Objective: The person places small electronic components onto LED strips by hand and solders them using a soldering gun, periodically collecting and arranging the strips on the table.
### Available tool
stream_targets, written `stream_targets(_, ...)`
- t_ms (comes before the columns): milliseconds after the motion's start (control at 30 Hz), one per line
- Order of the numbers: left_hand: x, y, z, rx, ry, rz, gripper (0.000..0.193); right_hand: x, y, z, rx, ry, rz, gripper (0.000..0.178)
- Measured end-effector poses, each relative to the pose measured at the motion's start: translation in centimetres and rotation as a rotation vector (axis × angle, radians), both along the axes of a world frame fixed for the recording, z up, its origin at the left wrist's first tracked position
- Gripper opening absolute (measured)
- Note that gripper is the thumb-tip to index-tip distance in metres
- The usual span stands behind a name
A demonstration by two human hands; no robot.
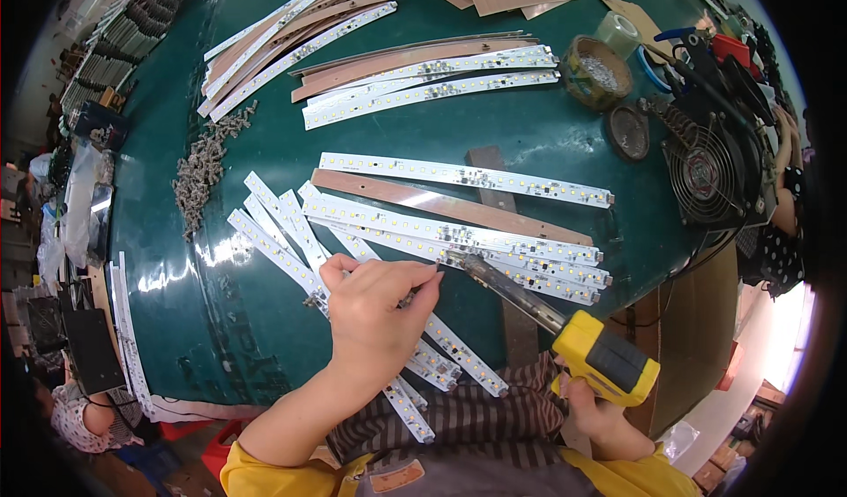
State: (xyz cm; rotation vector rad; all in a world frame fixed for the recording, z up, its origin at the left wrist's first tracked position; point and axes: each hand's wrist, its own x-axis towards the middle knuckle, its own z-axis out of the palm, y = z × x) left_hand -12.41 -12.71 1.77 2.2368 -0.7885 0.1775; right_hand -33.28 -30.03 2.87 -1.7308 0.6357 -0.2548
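My right hand (595, 411) grips the handle of a yellow and black soldering gun (609, 360) at the lower right. Its long metal barrel points up and left, and the tip meets a white LED strip board (379, 215) near the boards' middle. Close to that tip, my left hand (379, 307) is closed in a pinch. What its fingertips hold, if anything, is too small to make out. Beneath and beside this hand, several more LED strips (463, 351) lie crossed at a slant. A brown bare strip (423, 199) rests between the white boards above.
Small grey-brown parts (205, 166) are heaped at left on the green table (176, 321). More strips (432, 87) lie farther back. At right stand a round tin (598, 72), a small dish (628, 133) and a fan (704, 171). A dark bar (520, 329) runs under the boards.
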Motion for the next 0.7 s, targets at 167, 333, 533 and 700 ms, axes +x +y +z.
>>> stream_targets(167,0.1,0.1,0.1,-0.012,0.015,-0.004,0.010,0.5,-0.3,0.0,-0.119,0.008,0.127,0.023)
stream_targets(333,0.1,0.1,0.0,-0.003,0.005,-0.016,0.010,0.9,-0.1,-0.2,-0.207,-0.031,0.142,0.022)
stream_targets(533,0.1,0.3,-0.3,-0.005,0.001,-0.042,0.012,3.0,0.0,1.1,-0.371,-0.156,0.173,0.020)
stream_targets(700,0.2,0.2,-0.2,0.001,-0.006,-0.033,0.011,2.7,-0.4,1.0,-0.442,-0.151,0.247,0.020)
